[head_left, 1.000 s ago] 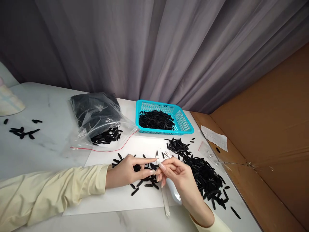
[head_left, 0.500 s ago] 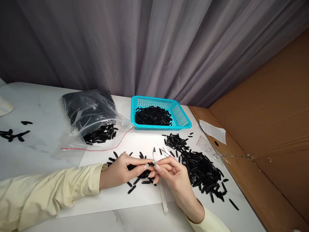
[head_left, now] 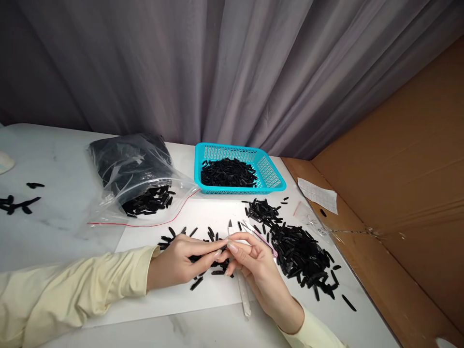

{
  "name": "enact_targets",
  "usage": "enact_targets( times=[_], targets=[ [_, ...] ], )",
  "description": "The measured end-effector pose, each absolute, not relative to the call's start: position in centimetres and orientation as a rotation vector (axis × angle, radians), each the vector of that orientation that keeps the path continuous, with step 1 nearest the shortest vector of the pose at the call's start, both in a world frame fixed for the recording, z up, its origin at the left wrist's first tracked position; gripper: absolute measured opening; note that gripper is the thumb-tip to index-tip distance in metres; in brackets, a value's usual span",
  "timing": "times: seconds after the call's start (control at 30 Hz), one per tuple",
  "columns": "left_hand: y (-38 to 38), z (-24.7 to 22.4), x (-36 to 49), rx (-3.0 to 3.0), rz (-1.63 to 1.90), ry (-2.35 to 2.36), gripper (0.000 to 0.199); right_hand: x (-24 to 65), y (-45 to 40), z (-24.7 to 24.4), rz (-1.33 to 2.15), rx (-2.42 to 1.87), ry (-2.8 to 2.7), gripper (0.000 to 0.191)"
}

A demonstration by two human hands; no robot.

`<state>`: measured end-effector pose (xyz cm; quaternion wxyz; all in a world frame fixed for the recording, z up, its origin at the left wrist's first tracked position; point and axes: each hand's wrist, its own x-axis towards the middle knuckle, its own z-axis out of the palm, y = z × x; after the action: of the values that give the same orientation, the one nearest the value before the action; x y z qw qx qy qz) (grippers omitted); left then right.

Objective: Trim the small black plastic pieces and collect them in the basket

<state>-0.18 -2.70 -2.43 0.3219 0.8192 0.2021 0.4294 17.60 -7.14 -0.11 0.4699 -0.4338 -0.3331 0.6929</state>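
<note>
My left hand [head_left: 183, 257] is closed, thumb and index finger pinching one end of a small black strip [head_left: 224, 248]. At the other end my right hand [head_left: 258, 258] is closed on the same strip, its fingertips meeting those of the left. Most of the strip is hidden by the fingers. Beneath both hands, several loose black strips [head_left: 197, 282] are scattered on a white sheet [head_left: 145, 299]. A craft knife [head_left: 244, 295] with a pale, wrapped handle lies partly under my right hand. Beside it rests a pointed tool with a pink handle [head_left: 267, 243].
A blue basket [head_left: 279, 183] of black strips stands at the back. Left of it lies an open zip bag [head_left: 126, 159], strips near its mouth. A big strip pile [head_left: 304, 256] sits at right, near a small clear bag [head_left: 311, 220], paper slip [head_left: 317, 195] and cardboard wall [head_left: 398, 193].
My right fingers have shifted slightly around the strip, and more of the pink-handled tool shows. The view has moved a little; both hands still hold the strip.
</note>
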Motion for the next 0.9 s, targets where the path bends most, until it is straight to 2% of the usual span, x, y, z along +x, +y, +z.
enact_targets(
  times=[0.27,0.5,0.63,0.7,0.9],
  targets=[
    [-2.7,-2.4,-0.1,2.189,1.097,0.585,0.033,18.5,-6.5,0.3,1.693,-1.157,-0.726,0.02],
    [-2.4,-1.5,-0.3,1.93,0.786,0.787,0.037,23.1,-4.4,1.4,1.086,-1.667,-1.333,0.021],
    [-2.1,-1.3,-0.2,1.64,0.656,0.852,0.045,24.5,-3.8,1.5,0.835,-1.736,-1.594,0.018],
    [-2.0,-1.3,-0.2,1.554,0.649,0.835,0.047,24.3,-3.9,1.7,0.894,-1.687,-1.6,0.018],
    [-2.2,-1.5,-0.3,1.831,0.725,0.784,0.039,20.8,-5.0,2.3,1.616,-1.295,-1.248,0.026]
  ],
)
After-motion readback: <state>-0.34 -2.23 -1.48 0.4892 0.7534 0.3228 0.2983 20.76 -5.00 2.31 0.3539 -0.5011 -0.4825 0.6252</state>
